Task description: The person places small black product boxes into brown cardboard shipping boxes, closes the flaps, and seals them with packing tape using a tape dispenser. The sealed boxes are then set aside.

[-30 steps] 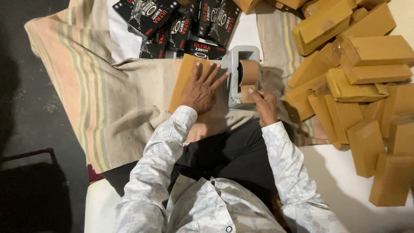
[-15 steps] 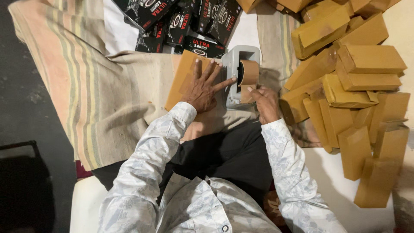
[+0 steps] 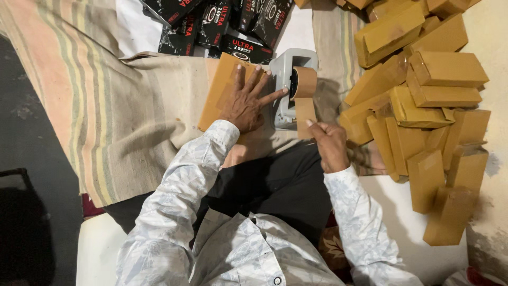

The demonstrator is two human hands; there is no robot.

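My left hand (image 3: 246,103) lies flat and spread on a brown wrapped box (image 3: 222,90) resting on the striped cloth (image 3: 111,106), its forefinger reaching to the grey tape dispenser (image 3: 286,79) just beside it; nothing is gripped there, only pressed down; my right hand (image 3: 330,145) pinches the free end of the brown tape strip (image 3: 305,111) hanging from the roll (image 3: 304,82), fingers closed on it; a heap of wrapped brown boxes (image 3: 428,90) lies to the right; black printed cartons (image 3: 233,26) sit beyond the dispenser.
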